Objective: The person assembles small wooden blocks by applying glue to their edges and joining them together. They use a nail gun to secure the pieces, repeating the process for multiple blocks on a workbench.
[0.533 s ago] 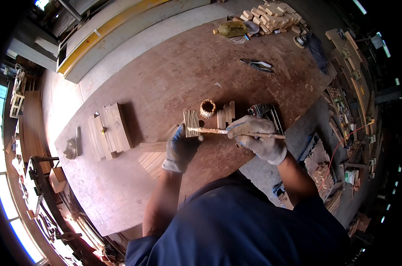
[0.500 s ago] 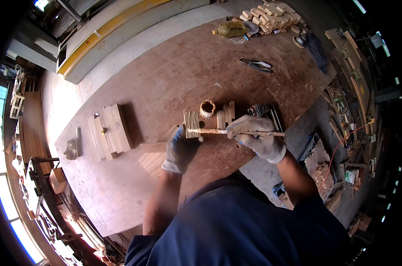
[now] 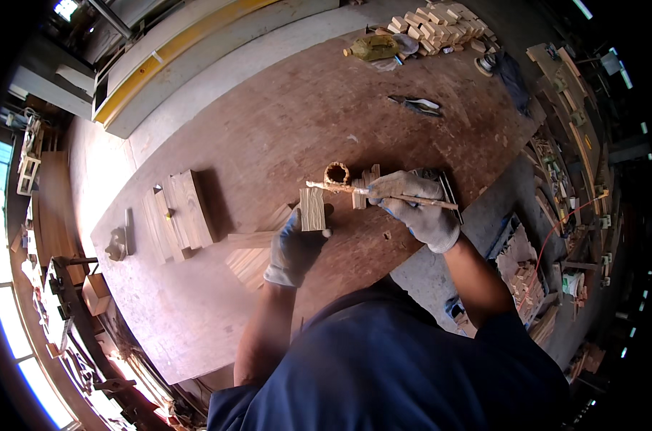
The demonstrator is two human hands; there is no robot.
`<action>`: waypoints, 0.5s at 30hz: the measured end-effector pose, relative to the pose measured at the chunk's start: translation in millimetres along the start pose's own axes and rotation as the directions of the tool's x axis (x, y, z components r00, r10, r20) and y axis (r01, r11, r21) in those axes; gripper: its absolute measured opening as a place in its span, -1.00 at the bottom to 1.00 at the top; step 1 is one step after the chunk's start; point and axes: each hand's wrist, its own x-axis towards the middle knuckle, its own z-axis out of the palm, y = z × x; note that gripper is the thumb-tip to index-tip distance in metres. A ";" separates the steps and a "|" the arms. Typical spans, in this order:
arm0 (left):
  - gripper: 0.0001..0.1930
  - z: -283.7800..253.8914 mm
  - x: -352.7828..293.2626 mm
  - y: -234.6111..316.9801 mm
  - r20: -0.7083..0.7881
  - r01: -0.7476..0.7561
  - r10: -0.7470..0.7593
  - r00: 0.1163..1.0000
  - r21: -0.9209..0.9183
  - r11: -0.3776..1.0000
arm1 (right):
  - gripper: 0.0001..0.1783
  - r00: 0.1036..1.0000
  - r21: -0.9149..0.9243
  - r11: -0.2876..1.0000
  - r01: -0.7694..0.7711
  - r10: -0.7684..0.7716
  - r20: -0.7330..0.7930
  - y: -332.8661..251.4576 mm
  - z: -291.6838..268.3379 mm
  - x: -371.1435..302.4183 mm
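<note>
My gloved left hand (image 3: 294, 248) grips a small wooden block (image 3: 312, 210) whose upper face is streaked with wet-looking glue. In my gloved right hand (image 3: 417, 206) is a thin glue stick (image 3: 340, 187), pinched between the fingers, its pale coated tip pointing left just above the block's far edge. Behind the stick stands a small round glue pot (image 3: 337, 172) with a crusted rim. Several small wood pieces (image 3: 369, 176) stand right of the pot, partly hidden by the stick and my right hand.
Wooden boards (image 3: 182, 212) lie to the left, near a metal clamp-like tool (image 3: 119, 241). More strips (image 3: 250, 262) lie beside my left hand. Pliers (image 3: 416, 105), a yellowish bottle (image 3: 373, 48) and a pile of wood blocks (image 3: 441, 29) occupy the table's far side.
The stick has lifted off the block's face and moved away from me toward the pot. My left hand has tilted the block and brought it slightly nearer to me.
</note>
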 end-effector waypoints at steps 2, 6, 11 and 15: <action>-0.53 9.5 -2.5 4.7 0.014 -0.025 0.025 1.000 0.074 0.997 | -0.80 0.996 -0.080 0.993 0.087 -0.087 0.012 2.4 0.8 -4.0; -0.52 3.5 -0.2 1.0 -0.002 -0.132 0.153 0.988 0.498 0.857 | -0.83 0.985 -0.058 0.990 0.127 -0.119 0.125 -5.9 7.6 -15.0; -0.47 2.2 5.4 8.0 0.074 0.112 -0.089 0.993 -0.419 0.901 | -0.81 0.958 0.007 0.995 0.095 -0.093 0.270 -17.5 5.1 -26.3; -0.44 2.7 9.4 6.5 0.008 0.096 -0.105 0.994 -0.479 0.872 | -0.80 0.993 -0.074 0.993 0.093 -0.088 0.076 -20.6 1.1 -18.9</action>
